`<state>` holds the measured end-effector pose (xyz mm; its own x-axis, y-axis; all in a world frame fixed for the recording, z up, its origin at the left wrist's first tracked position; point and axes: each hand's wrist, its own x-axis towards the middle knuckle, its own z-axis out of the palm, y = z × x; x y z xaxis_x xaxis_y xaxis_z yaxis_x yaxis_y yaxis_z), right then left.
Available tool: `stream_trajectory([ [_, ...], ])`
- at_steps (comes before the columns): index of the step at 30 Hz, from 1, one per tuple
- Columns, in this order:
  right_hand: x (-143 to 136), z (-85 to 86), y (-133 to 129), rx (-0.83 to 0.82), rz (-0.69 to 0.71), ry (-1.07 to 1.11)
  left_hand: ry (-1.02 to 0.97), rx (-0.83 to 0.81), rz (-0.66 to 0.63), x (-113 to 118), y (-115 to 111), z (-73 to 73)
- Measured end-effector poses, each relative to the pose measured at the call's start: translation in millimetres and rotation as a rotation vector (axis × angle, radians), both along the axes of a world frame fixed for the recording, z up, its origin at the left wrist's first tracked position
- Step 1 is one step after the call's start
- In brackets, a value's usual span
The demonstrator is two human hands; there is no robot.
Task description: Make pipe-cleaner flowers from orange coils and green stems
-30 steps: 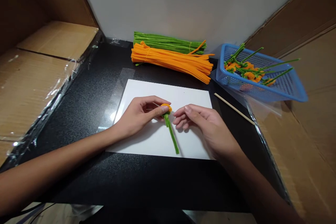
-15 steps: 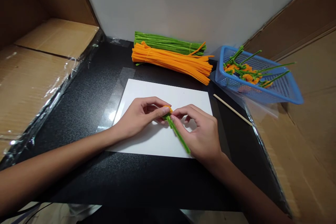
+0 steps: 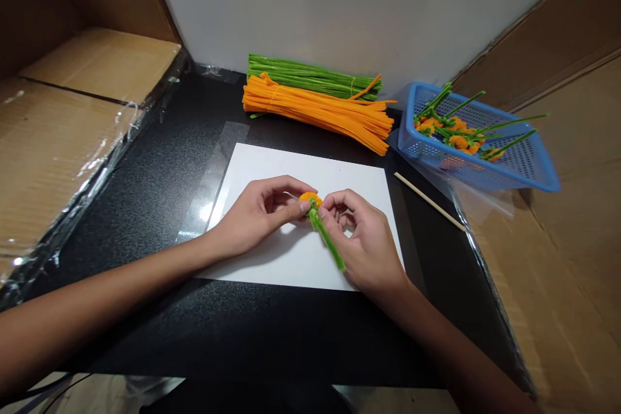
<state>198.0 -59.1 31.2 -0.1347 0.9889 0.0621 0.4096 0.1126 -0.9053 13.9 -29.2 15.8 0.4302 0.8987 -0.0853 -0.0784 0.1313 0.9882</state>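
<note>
In the head view, we pinch the small fuzzy orange flower head (image 3: 309,197) between thumb and fingers of our left hand (image 3: 259,217), and our right hand (image 3: 361,233) closes on its other side. The fuzzy green stem (image 3: 331,248) slants down from between both grips, above the white rectangular sheet (image 3: 284,265); beyond them lies the orange fuzzy-stick bundle (image 3: 317,108).

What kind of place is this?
Likely a small craft workstation: bundled orange stems and green stems, a blue basket of similar flowers, and cardboard lining the sides.
</note>
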Motion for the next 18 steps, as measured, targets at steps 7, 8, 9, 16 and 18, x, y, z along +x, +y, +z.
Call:
stream_trajectory([
  [7,1.2,-1.7,0.8,-0.121,0.012,0.014,0.030,0.040,0.041,1.0,0.2,0.6],
  [8,1.7,-1.9,1.5,-0.143,0.017,0.024,0.032,0.045,0.043,1.3,0.0,0.4],
  [9,2.0,-1.9,2.1,-0.166,0.024,0.040,0.034,0.053,0.042,1.5,-0.2,0.2],
  [16,2.2,-1.4,1.9,-0.116,0.024,0.019,0.010,0.078,0.006,-0.2,-1.1,0.9],
  [18,1.8,-1.5,1.0,-0.055,0.005,-0.024,0.000,0.100,-0.008,-0.4,-1.8,1.1],
])
